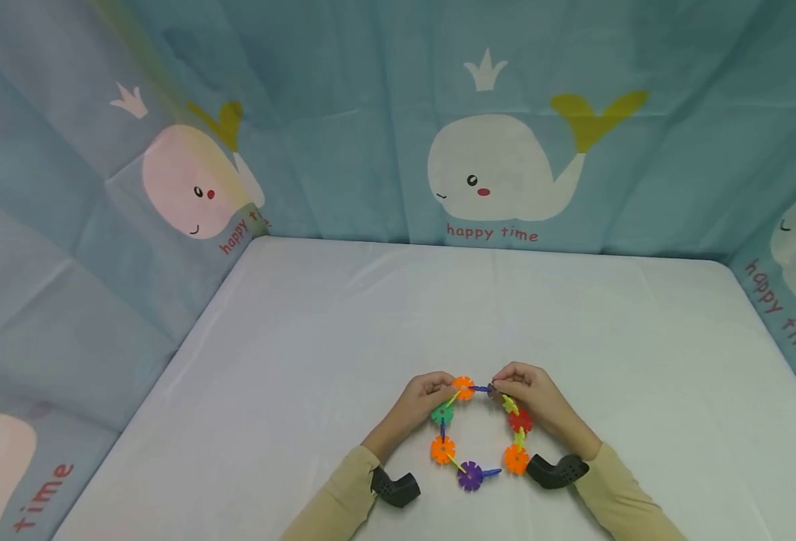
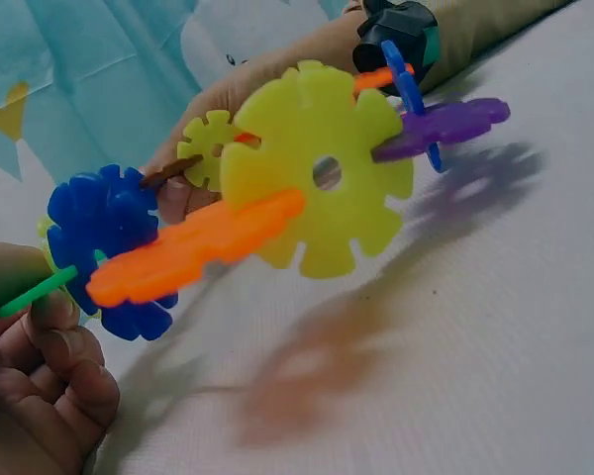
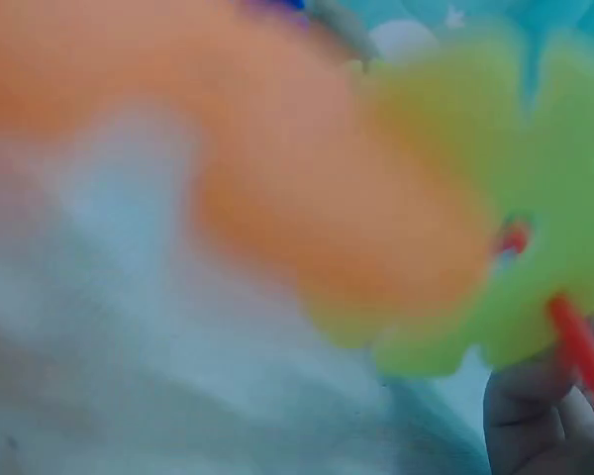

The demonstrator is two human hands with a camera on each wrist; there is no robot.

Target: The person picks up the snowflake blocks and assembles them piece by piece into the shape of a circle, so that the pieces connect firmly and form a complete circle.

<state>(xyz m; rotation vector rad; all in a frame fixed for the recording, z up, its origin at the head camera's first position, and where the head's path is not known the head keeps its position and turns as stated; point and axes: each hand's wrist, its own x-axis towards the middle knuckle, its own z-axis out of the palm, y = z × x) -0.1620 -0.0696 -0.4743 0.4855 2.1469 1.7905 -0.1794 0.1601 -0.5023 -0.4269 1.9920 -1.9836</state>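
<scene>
A chain of flower-shaped plastic discs with notched edges curves into a ring in the head view, with a gap at its lower right between a blue disc (image 1: pixel 491 472) and an orange disc (image 1: pixel 516 459). My left hand (image 1: pixel 420 398) pinches the chain at its upper left, by the green disc (image 1: pixel 442 414) and another orange disc (image 1: pixel 463 388). At the upper right, my right hand (image 1: pixel 535 389) pinches the brown disc (image 1: pixel 492 391). A yellow disc (image 2: pixel 351 228) shows large in the left wrist view. In the right wrist view, a blurred orange disc (image 3: pixel 277 168) covers much of the work.
The chain is over a white-covered table (image 1: pixel 344 323). Blue curtains with whale prints (image 1: pixel 492 165) rise at the back and both sides. Black wrist devices (image 1: pixel 398 490) sit on both forearms, the right one close to the chain.
</scene>
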